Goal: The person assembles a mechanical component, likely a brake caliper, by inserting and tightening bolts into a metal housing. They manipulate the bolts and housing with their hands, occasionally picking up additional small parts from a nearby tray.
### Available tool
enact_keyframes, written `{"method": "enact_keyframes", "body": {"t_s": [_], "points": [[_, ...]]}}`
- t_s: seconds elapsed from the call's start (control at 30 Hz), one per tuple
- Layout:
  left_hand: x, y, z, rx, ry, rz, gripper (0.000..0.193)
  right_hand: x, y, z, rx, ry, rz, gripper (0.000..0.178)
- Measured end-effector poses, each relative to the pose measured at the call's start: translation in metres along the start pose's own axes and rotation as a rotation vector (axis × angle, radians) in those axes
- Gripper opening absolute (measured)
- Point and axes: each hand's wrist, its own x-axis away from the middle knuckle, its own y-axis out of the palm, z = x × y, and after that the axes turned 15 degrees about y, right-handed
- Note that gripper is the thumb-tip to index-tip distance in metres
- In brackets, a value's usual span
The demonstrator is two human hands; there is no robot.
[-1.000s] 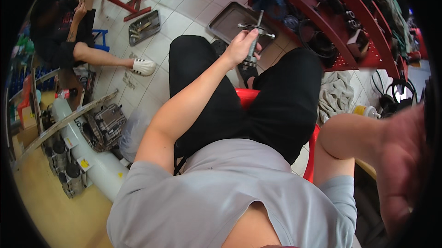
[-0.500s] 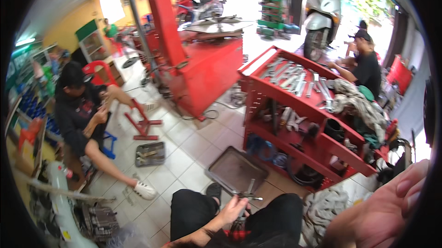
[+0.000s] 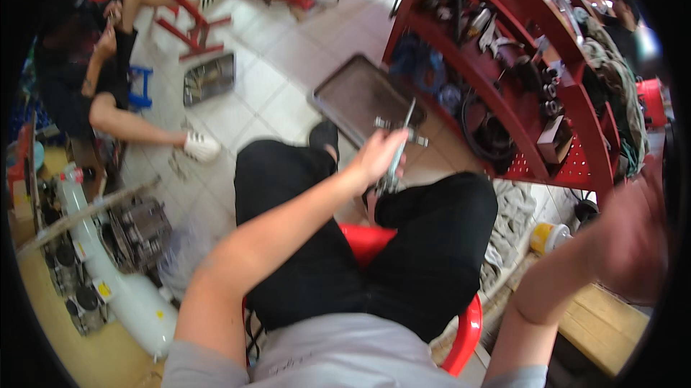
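My left hand [image 3: 381, 155] is closed around a metal part with a long thin rod and a crosspiece [image 3: 417, 141], held between my knees. The rod sticks up past my fingers, and the part's lower end shows below them. I cannot make out its exact kind. Beyond it on the floor lies a dark, shallow metal tray [image 3: 360, 93]. My right hand [image 3: 633, 237] is raised at the far right, smeared by motion. Its fingers do not show clearly. It is nearest to the lower end of the red tool cart [image 3: 547, 172].
A person [image 3: 93, 64] sits at the left, one leg stretched out, beside a smaller parts tray [image 3: 209, 79]. Grey rags [image 3: 511, 226] and a white-and-yellow tub [image 3: 549, 237] lie right of my knee. A pale cylinder [image 3: 133, 294] and engine parts [image 3: 140, 229] stand at the left.
The view has tipped down, showing my lap and both arms. My left hand still holds the metal part. My right hand remains at the right edge, now blurred.
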Motion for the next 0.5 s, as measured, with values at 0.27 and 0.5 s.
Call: {"method": "enact_keyframes", "body": {"t_s": [0.27,0.5], "points": [[-0.058,-0.015,-0.085,0.171,-0.16,0.356,0.047,0.108,0.198,0.235,0.448,0.608,-0.994,0.021],[-0.073,-0.009,-0.09,0.123,-0.119,0.399,0.044,0.254,0.229,0.398,1.051,0.77,-1.644,0.027]]}}
